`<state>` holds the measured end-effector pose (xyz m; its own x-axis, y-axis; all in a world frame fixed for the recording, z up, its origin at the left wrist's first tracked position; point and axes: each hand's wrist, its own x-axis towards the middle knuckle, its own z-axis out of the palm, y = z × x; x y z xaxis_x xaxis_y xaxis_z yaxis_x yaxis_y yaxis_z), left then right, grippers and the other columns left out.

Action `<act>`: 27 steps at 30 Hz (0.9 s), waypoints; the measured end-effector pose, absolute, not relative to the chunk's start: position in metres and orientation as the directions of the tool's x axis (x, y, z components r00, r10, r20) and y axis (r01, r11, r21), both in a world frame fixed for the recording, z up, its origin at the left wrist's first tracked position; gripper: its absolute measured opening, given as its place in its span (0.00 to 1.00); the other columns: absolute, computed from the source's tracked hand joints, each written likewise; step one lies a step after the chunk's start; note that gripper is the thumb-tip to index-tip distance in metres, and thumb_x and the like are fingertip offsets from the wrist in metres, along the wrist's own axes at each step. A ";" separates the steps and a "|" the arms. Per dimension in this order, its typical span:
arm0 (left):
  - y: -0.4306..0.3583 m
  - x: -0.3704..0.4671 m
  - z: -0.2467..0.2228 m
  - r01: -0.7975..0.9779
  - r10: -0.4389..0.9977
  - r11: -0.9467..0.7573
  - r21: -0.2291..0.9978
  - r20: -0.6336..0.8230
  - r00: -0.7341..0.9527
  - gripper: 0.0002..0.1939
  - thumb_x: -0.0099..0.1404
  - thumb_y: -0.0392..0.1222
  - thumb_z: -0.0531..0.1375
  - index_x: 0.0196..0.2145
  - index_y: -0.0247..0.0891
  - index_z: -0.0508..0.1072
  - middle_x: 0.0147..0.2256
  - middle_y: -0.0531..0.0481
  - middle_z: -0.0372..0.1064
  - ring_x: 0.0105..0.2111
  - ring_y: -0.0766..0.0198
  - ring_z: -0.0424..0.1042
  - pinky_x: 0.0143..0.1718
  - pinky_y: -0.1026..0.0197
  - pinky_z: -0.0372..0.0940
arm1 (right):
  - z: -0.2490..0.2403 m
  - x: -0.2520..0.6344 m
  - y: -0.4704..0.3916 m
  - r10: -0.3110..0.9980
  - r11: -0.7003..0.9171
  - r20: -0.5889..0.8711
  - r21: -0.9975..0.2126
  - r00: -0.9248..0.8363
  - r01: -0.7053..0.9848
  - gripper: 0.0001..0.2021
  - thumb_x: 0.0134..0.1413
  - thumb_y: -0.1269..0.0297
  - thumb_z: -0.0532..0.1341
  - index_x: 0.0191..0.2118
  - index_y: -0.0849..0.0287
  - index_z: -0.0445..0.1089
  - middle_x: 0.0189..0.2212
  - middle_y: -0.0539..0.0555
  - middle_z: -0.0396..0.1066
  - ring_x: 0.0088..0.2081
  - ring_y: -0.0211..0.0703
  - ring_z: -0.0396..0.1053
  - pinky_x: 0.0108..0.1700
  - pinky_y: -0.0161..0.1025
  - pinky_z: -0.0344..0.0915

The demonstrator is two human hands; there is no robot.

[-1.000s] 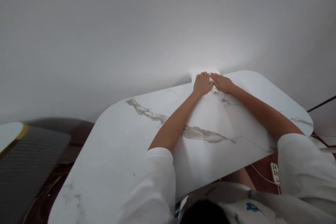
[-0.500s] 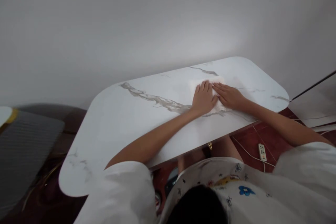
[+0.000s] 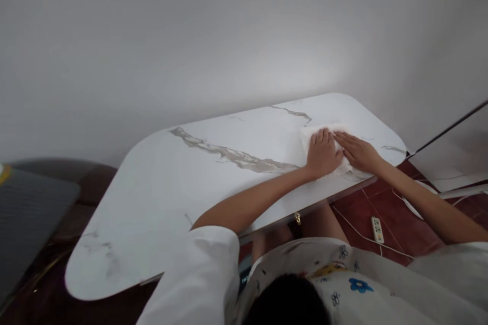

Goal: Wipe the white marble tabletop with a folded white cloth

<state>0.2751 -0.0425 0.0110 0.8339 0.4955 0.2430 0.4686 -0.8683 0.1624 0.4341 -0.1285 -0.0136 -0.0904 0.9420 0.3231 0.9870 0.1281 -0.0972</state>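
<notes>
A thin white cloth or paper wipe (image 3: 307, 137) lies spread on the right part of the white marble-patterned tabletop (image 3: 152, 198); which of the two it is I cannot tell. My left hand (image 3: 324, 152) presses flat on it, fingers stretched out and pointing away from me. Beside it, my right hand (image 3: 357, 151) also lies flat on the wipe, its fingers angled to the left. The fingertips of both hands nearly meet. Part of the wipe is hidden under the palms.
A pale wall (image 3: 229, 35) runs behind the table. On the red tiled floor at the right lies a white power strip (image 3: 377, 229) with cords. A gold-coloured knob (image 3: 298, 218) sits below the table's front edge. A grey ribbed panel (image 3: 34, 218) stands at the left.
Both hands have slid to the right across the tabletop, and the wipe has moved with them. The view has shifted slightly.
</notes>
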 end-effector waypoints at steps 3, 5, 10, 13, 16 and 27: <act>-0.011 0.288 0.009 0.497 0.523 -0.852 0.164 0.268 0.809 0.31 0.69 0.46 0.48 0.63 0.22 0.58 0.65 0.34 0.53 0.66 0.51 0.51 0.66 0.49 0.45 | -0.012 0.444 -0.092 0.947 0.122 0.308 -0.097 -0.087 0.988 0.30 0.65 0.64 0.44 0.71 0.55 0.42 0.68 0.50 0.52 0.67 0.53 0.51 0.67 0.56 0.54; 0.014 0.289 0.009 0.520 0.544 -0.839 0.162 0.270 0.794 0.30 0.69 0.45 0.49 0.63 0.22 0.59 0.65 0.34 0.54 0.66 0.51 0.51 0.66 0.49 0.46 | -0.011 0.445 -0.063 0.948 0.145 0.296 -0.080 -0.115 0.986 0.29 0.65 0.64 0.43 0.69 0.64 0.50 0.67 0.57 0.53 0.67 0.52 0.50 0.68 0.53 0.52; 0.080 0.287 0.010 0.585 0.601 -0.798 0.142 0.255 0.758 0.29 0.69 0.46 0.48 0.62 0.25 0.60 0.65 0.34 0.53 0.66 0.51 0.51 0.66 0.49 0.46 | -0.013 0.449 0.021 0.942 0.208 0.282 -0.061 -0.183 0.976 0.28 0.65 0.62 0.42 0.68 0.65 0.52 0.67 0.59 0.53 0.67 0.48 0.50 0.67 0.51 0.51; 0.115 0.294 0.008 0.636 0.647 -0.760 0.135 0.258 0.718 0.29 0.69 0.45 0.48 0.62 0.25 0.60 0.65 0.33 0.54 0.66 0.50 0.51 0.66 0.49 0.45 | -0.015 0.456 0.066 0.941 0.230 0.270 -0.060 -0.206 0.971 0.28 0.65 0.62 0.42 0.67 0.67 0.53 0.67 0.60 0.53 0.68 0.48 0.50 0.68 0.49 0.50; 0.144 0.310 0.006 0.646 0.656 -0.751 0.137 0.265 0.706 0.28 0.69 0.45 0.48 0.62 0.27 0.61 0.65 0.34 0.54 0.66 0.51 0.51 0.65 0.49 0.46 | -0.015 0.469 0.095 0.946 0.210 0.269 -0.075 -0.183 0.975 0.28 0.65 0.62 0.42 0.67 0.66 0.54 0.67 0.59 0.53 0.68 0.48 0.50 0.68 0.49 0.51; 0.135 0.364 0.005 0.460 0.457 -0.886 0.063 0.300 0.838 0.29 0.69 0.44 0.48 0.62 0.23 0.60 0.65 0.34 0.55 0.65 0.51 0.52 0.65 0.51 0.47 | -0.014 0.524 0.057 0.970 0.079 0.235 -0.088 -0.056 0.993 0.30 0.66 0.57 0.41 0.68 0.64 0.52 0.68 0.57 0.50 0.68 0.48 0.47 0.68 0.50 0.49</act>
<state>0.3638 0.1354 0.0054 0.8376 0.4566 0.3000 0.4601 -0.8856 0.0633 0.5245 0.0572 -0.0143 -0.0563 0.9705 0.2346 0.9930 0.0789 -0.0878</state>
